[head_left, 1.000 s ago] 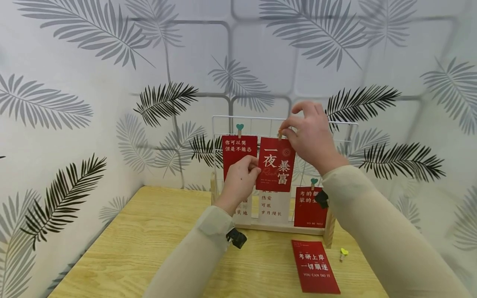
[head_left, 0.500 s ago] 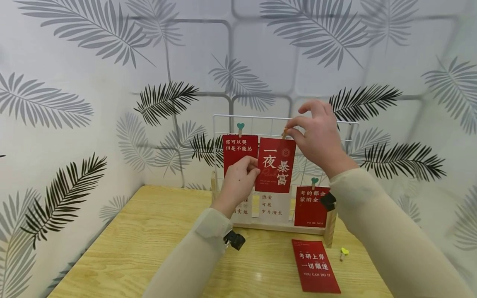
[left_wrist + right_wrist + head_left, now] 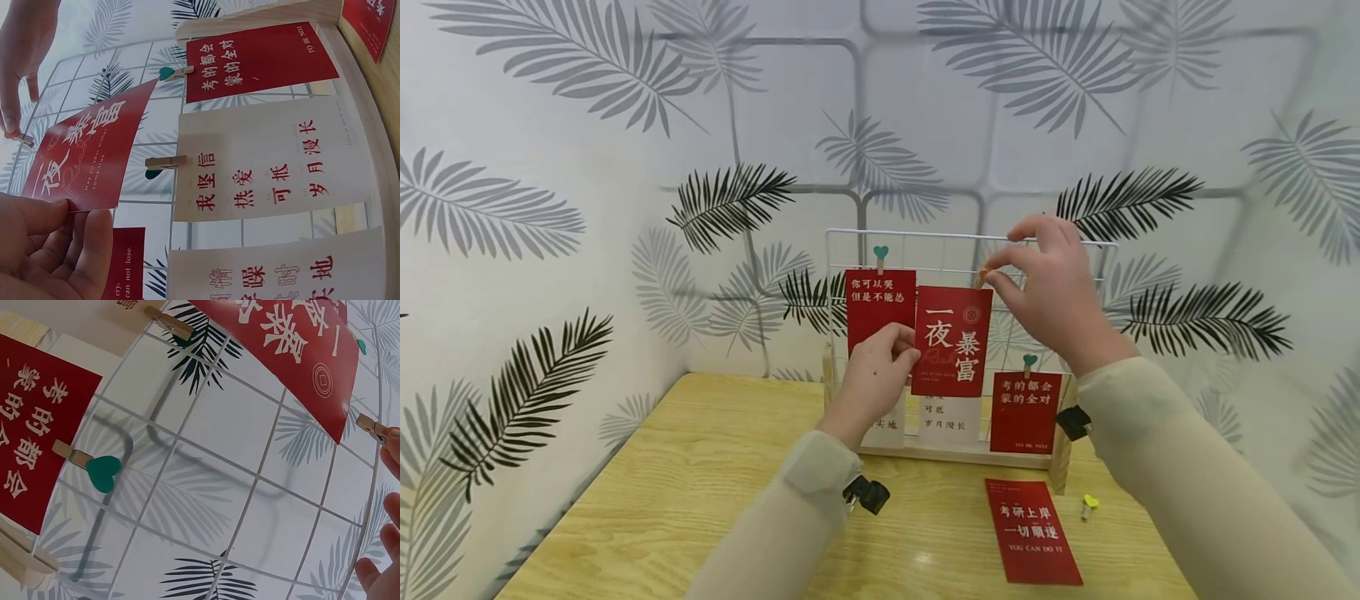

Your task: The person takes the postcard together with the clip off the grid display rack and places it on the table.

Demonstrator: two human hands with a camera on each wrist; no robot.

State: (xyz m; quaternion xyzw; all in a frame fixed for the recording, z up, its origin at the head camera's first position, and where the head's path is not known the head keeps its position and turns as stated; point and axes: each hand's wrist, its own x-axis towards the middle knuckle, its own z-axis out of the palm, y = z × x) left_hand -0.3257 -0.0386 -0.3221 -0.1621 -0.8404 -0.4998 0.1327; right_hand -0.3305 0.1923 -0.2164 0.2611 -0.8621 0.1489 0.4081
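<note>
My left hand (image 3: 876,367) pinches a red card (image 3: 951,342) with white lettering by its left edge, in front of a white wire grid rack. The left wrist view shows the thumb on the card's face. Up and to the right, my right hand (image 3: 1052,283) pinches a small wooden clothespin (image 3: 373,427) with an orange end between thumb and forefinger. In the right wrist view a gap shows between the clothespin's tip and the card's top edge.
Clothespins hold other cards on the grid, including a red card (image 3: 1027,412) at lower right and a white card (image 3: 256,165). Another red card (image 3: 1033,532) lies on the wooden table (image 3: 700,500), beside a yellow heart clothespin (image 3: 1088,505).
My right hand has shifted right with the clothespin, away from the middle of the card's top. The held card has come slightly lower.
</note>
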